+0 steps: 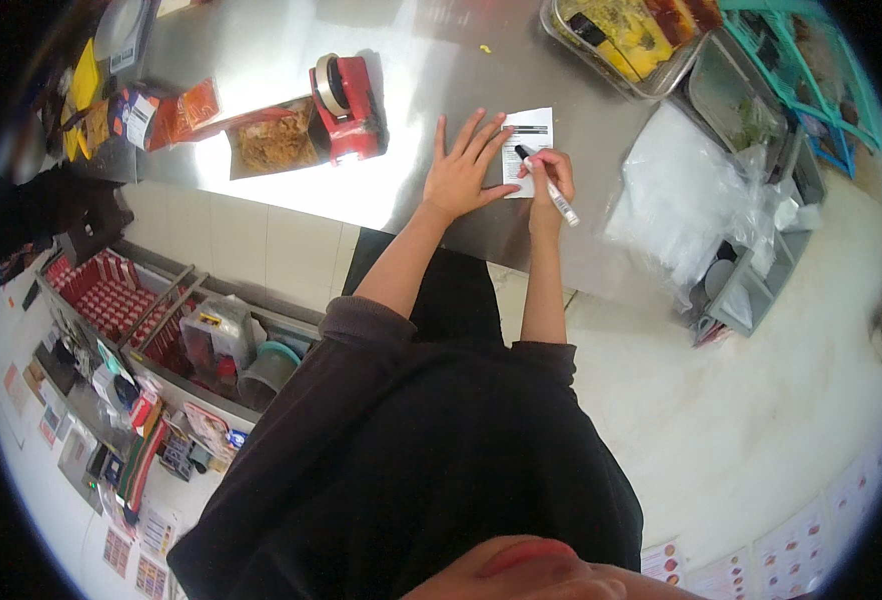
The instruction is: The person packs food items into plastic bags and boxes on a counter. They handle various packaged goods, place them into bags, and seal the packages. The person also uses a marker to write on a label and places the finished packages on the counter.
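A printed paper slip [528, 120] lies on the stainless steel table [441, 67]. Its left edge is under the spread fingers of my left hand [465, 171], which lies flat with nothing gripped. My right hand [553, 180] is closed around a white marker pen [561, 204] with a black end pointing at the slip; whether the tip touches the paper is hard to tell. Left of my hands stands a red tape dispenser [358, 112] with a roll of tape. Beside it is an open pack of brown, shredded-looking food [276, 144].
Clear plastic bags [666, 180] lie at the right, by a grey divided organizer [763, 289]. Behind are a clear tray of yellow food [632, 37] and a teal basket [808, 67]. Orange packets [197, 105] lie at the left; a red crate [114, 296] stands behind on the left.
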`<state>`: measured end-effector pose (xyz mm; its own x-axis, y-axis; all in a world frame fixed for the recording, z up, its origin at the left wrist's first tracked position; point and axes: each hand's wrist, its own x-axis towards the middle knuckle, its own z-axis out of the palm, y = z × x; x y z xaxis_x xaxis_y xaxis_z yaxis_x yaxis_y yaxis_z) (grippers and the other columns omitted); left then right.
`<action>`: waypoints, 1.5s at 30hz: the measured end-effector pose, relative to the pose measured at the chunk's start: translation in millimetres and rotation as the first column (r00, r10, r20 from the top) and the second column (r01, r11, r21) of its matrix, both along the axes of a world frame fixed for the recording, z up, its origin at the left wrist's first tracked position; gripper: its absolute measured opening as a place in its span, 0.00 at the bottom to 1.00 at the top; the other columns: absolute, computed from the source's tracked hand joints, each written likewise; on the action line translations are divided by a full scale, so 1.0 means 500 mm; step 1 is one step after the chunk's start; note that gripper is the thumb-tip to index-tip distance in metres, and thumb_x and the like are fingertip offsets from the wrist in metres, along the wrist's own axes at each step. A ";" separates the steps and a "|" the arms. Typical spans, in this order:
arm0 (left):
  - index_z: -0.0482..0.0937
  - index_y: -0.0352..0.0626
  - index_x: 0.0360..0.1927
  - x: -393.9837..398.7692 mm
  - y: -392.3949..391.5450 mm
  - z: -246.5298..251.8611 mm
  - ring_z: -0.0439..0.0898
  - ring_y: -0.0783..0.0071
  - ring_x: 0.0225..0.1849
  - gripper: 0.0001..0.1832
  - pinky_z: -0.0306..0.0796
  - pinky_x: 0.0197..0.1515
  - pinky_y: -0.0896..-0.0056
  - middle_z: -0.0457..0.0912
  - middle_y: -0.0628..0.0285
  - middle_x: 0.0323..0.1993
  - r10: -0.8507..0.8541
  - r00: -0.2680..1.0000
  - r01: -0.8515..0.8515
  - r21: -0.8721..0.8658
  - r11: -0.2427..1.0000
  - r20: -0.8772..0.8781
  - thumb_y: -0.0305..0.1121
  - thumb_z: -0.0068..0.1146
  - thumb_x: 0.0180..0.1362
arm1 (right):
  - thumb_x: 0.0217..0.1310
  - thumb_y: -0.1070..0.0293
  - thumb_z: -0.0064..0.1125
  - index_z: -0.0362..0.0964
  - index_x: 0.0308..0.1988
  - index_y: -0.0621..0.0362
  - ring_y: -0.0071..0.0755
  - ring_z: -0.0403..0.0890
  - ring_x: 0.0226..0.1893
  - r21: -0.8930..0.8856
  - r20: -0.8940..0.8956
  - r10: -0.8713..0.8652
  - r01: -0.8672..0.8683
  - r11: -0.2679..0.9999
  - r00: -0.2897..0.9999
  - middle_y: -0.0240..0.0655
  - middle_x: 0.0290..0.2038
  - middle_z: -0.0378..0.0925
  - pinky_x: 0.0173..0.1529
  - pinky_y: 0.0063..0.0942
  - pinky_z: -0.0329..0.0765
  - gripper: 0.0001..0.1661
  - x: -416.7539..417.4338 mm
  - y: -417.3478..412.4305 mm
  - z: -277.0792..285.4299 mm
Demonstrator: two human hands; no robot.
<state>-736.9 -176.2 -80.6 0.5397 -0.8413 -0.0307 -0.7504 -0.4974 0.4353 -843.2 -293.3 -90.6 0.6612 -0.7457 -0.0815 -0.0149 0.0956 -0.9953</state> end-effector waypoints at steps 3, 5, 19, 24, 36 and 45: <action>0.56 0.53 0.71 -0.003 -0.008 -0.004 0.45 0.69 0.75 0.50 0.34 0.70 0.29 0.50 0.73 0.74 0.017 1.000 -0.017 0.019 1.000 -0.004 0.70 0.50 0.49 | 0.61 0.80 0.56 0.71 0.35 0.64 0.24 0.75 0.29 -0.232 -0.084 -0.080 0.059 0.971 0.993 0.35 0.36 0.72 0.35 0.22 0.73 0.02 -0.001 -0.001 -0.036; 0.55 0.50 0.71 -0.001 -0.009 -0.005 0.44 0.71 0.75 0.52 0.33 0.69 0.28 0.49 0.74 0.74 0.010 1.000 -0.010 0.054 0.998 0.009 0.71 0.49 0.49 | 0.61 0.79 0.56 0.71 0.34 0.64 0.23 0.75 0.29 -0.275 -0.069 -0.155 0.131 0.953 0.986 0.35 0.35 0.72 0.34 0.21 0.73 0.02 0.003 0.008 -0.030; 0.50 0.50 0.73 0.002 -0.022 0.020 0.40 0.73 0.76 0.56 0.30 0.70 0.27 0.47 0.77 0.74 -0.051 0.999 0.049 0.230 0.972 0.003 0.74 0.49 0.45 | 0.63 0.77 0.54 0.71 0.34 0.64 0.26 0.74 0.30 -0.307 -0.088 -0.291 0.252 0.918 0.953 0.38 0.35 0.73 0.34 0.22 0.72 0.02 -0.026 0.009 -0.035; 0.49 0.51 0.73 0.003 -0.018 0.012 0.39 0.73 0.76 0.57 0.29 0.70 0.28 0.45 0.77 0.74 -0.052 0.999 0.047 0.235 0.971 0.013 0.75 0.48 0.45 | 0.61 0.77 0.55 0.70 0.33 0.64 0.30 0.74 0.32 -0.501 -0.105 -0.270 0.183 0.846 0.957 0.38 0.35 0.74 0.36 0.25 0.72 0.03 -0.018 0.012 -0.040; 0.47 0.51 0.73 0.004 -0.017 0.010 0.42 0.72 0.76 0.57 0.31 0.70 0.28 0.47 0.73 0.74 -0.047 0.999 0.047 0.186 0.981 -0.005 0.72 0.53 0.46 | 0.64 0.75 0.52 0.69 0.33 0.63 0.25 0.72 0.30 -0.381 -0.042 -0.246 0.212 0.900 0.968 0.36 0.33 0.71 0.35 0.22 0.70 0.04 -0.035 0.023 -0.044; 0.46 0.53 0.73 0.002 -0.016 0.009 0.42 0.72 0.76 0.58 0.30 0.70 0.27 0.47 0.74 0.74 -0.032 0.998 0.039 0.162 0.986 -0.048 0.69 0.58 0.44 | 0.62 0.75 0.54 0.70 0.33 0.64 0.29 0.74 0.31 -0.536 -0.115 -0.268 0.168 0.828 0.956 0.38 0.34 0.73 0.35 0.26 0.72 0.04 -0.027 0.030 -0.045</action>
<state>-736.0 -184.3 -75.9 0.5048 -0.8416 -0.1922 -0.7501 -0.5378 0.3847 -856.4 -278.2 -113.1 0.4878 -0.8348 0.2554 -0.2356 -0.4075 -0.8823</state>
